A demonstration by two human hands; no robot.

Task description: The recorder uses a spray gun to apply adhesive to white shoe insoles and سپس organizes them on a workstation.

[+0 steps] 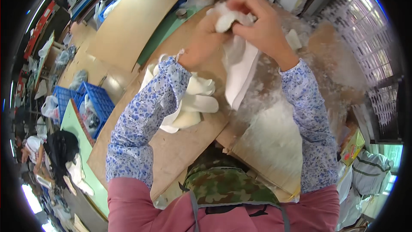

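Note:
Both my hands are raised over the far part of the work table, at a white, soft cloth-like piece (241,71). Its upper end is bunched between my fingers and a long flap hangs down toward the table. My right hand (262,28) is closed, with thumb and fingers pinching the bunched end. My left hand (206,43), blurred by motion, is closed on the same end from the left. Below my left forearm lies a loose pile of similar white pieces (195,103), partly hidden by the patterned sleeve.
White fluff and scraps cover the right of the brown table (180,146), around a pale, dusty board (274,135). A large tan sheet (137,21) lies at the far left. Blue crates (96,103) with plastic bags stand left. Another person (36,152) is at the far left.

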